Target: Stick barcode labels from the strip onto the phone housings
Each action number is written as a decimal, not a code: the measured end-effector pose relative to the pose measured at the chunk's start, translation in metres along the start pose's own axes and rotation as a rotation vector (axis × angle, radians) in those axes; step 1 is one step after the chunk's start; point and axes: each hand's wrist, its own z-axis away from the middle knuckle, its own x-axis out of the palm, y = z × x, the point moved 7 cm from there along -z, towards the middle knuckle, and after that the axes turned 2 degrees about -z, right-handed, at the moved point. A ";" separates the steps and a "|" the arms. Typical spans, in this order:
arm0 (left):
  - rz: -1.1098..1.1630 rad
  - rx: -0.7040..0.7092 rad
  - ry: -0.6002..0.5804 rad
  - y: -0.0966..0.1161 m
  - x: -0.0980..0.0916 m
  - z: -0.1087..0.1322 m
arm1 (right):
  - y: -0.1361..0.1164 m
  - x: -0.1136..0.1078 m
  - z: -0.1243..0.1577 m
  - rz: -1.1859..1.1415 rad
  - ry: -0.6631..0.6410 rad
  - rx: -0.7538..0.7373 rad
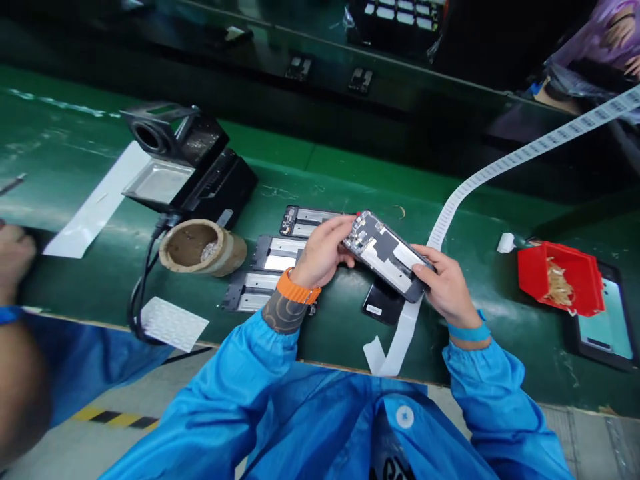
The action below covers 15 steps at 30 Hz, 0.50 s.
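Between my two hands I hold an open phone frame (385, 248), tilted, with its inner side of metal plates and small parts facing up. My left hand (327, 250), with an orange watch band at the wrist, grips its upper left end. Closed on the lower right end is my right hand (445, 280), thumb on top. Beneath the frame lies a dark phone panel with a white label (383, 303). Several similar phone frames (260, 283) lie on the green table to the left, partly hidden by my left hand and forearm. A white label strip (403, 340) passes under the held frame.
A brown cardboard tube cup (227, 253) and a black device with cables (220, 180) stand left. A red bin with rubber bands (535, 270) sits right, beside a dark tray (620, 333). Another person's hand (15, 257) is at far left. A dark conveyor with phone parts (300, 68) runs behind.
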 end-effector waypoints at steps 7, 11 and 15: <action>-0.104 -0.360 -0.373 -0.026 0.019 0.018 | 0.011 -0.062 0.002 -0.199 0.229 0.066; -0.140 -0.240 -0.150 0.003 0.029 -0.043 | 0.033 -0.103 0.000 0.001 0.384 -0.012; -0.308 -0.070 0.051 0.055 0.067 -0.162 | 0.035 -0.102 -0.003 0.219 0.320 -0.102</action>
